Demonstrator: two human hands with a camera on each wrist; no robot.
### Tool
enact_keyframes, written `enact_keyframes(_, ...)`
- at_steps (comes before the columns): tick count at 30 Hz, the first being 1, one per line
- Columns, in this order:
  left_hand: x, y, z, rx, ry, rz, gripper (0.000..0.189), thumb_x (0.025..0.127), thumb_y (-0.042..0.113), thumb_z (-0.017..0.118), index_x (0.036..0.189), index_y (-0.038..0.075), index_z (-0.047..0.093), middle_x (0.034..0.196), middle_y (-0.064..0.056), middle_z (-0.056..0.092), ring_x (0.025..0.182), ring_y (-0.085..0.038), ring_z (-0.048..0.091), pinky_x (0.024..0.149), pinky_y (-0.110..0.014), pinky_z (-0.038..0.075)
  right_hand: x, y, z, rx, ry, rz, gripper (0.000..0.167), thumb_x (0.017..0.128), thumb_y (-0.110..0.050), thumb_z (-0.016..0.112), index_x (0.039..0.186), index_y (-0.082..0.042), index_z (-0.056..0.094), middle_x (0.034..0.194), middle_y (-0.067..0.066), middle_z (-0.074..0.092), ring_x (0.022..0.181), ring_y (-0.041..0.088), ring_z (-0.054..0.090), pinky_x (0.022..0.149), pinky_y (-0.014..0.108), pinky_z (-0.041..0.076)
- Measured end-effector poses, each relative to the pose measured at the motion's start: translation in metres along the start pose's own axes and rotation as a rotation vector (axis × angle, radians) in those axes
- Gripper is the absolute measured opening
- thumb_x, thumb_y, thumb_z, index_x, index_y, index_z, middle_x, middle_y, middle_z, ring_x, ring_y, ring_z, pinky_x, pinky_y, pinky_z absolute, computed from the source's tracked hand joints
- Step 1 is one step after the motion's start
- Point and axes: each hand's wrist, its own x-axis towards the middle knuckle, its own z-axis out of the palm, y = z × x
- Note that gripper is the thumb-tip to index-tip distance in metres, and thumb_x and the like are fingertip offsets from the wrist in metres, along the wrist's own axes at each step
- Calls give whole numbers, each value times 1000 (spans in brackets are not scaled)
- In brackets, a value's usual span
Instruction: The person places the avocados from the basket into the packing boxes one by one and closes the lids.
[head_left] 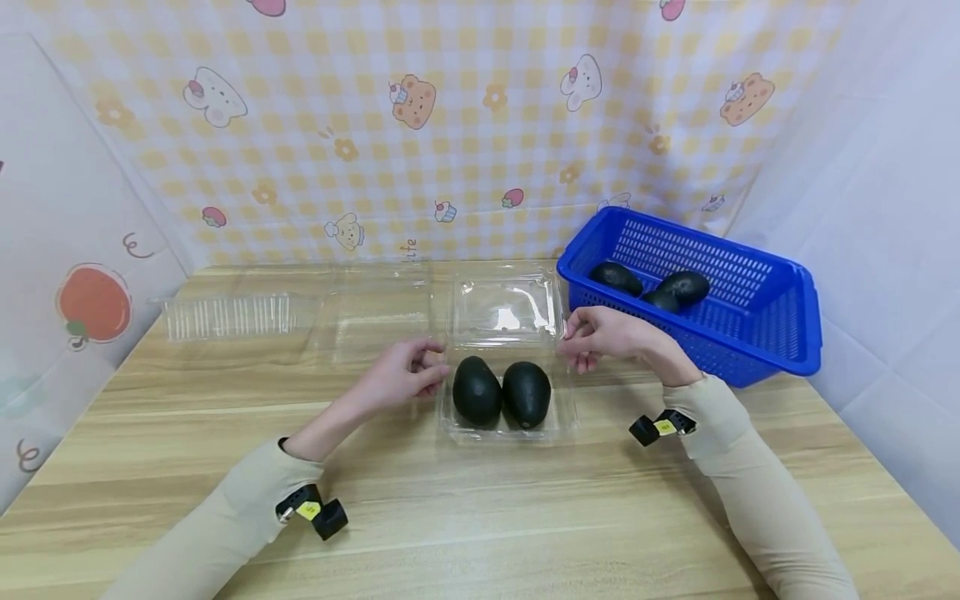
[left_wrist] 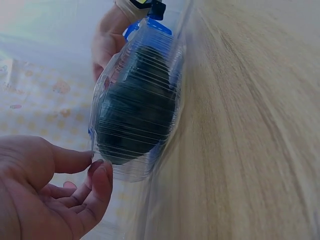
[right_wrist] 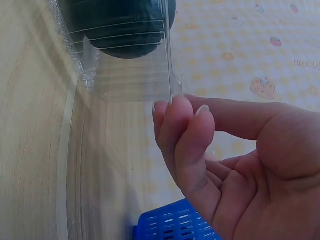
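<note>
L hand pinching L rim of clear plastic clamshell tray btwn thumb & fingertips; R hand pinching R rim nr hinge. Tray sitting on worktop, spanning gap btwn hands. L avocado & R avocado lying inside, side by side, bodyward of fingertips, long axes running approx fwd-back. L fingertips sitting closer to fruit. Lid lying open fwd of both hands.

Bare hands, long plain beige sleeves, and black wrist cameras with small yellow labels
</note>
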Motion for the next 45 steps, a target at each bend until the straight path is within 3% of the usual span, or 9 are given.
enact_keyframes(5, -2, 3, -1, 7, -6, -14, 64, 97, 4, 66, 149, -13, 32, 94, -12, 67, 80, -22, 67, 77, -37, 60, 1, 2, 0, 3, -15, -7, 22, 97, -9, 67, 101, 3, 49, 78, 12, 70, 65, 21, 67, 63, 39, 59)
enact_keyframes(11, -3, 4, -3, 15, -34, -11, 70, 96, 4, 68, 151, -12, 28, 99, -14, 63, 82, -24, 66, 75, -35, 58, 1, 4, 0, 10, -42, -26, 22, 96, -8, 68, 100, 2, 49, 78, 12, 70, 65, 21, 67, 61, 36, 59)
enact_keyframes(19, -4, 5, -6, -65, -61, -51, 69, 93, 1, 71, 149, -10, 33, 104, -15, 58, 82, -19, 63, 80, -39, 58, 1, 3, 1, 6, -74, -75, 21, 97, -8, 67, 101, 2, 49, 77, 13, 69, 64, 21, 66, 59, 36, 58)
enact_keyframes(32, -7, 8, -6, -131, -23, -31, 72, 89, -3, 74, 148, -10, 33, 100, -18, 61, 83, -22, 67, 78, -37, 61, 3, 5, 0, 47, -34, -107, 31, 97, -6, 67, 111, 4, 41, 79, 20, 71, 65, 29, 69, 63, 45, 60)
enact_keyframes(38, -7, 9, -5, -113, 5, -4, 73, 88, -4, 74, 148, -9, 33, 96, -19, 66, 80, -25, 71, 75, -39, 61, 2, 5, 0, 73, -41, -99, 35, 97, -2, 65, 115, 5, 36, 80, 20, 71, 68, 34, 69, 65, 46, 61)
enact_keyframes(45, -9, 12, -2, -50, 47, 5, 69, 88, -2, 75, 145, -5, 37, 92, -15, 71, 77, -24, 72, 72, -37, 61, 1, 5, 0, 81, -42, -121, 33, 96, 2, 64, 112, 3, 34, 77, 19, 70, 65, 28, 68, 63, 45, 61)
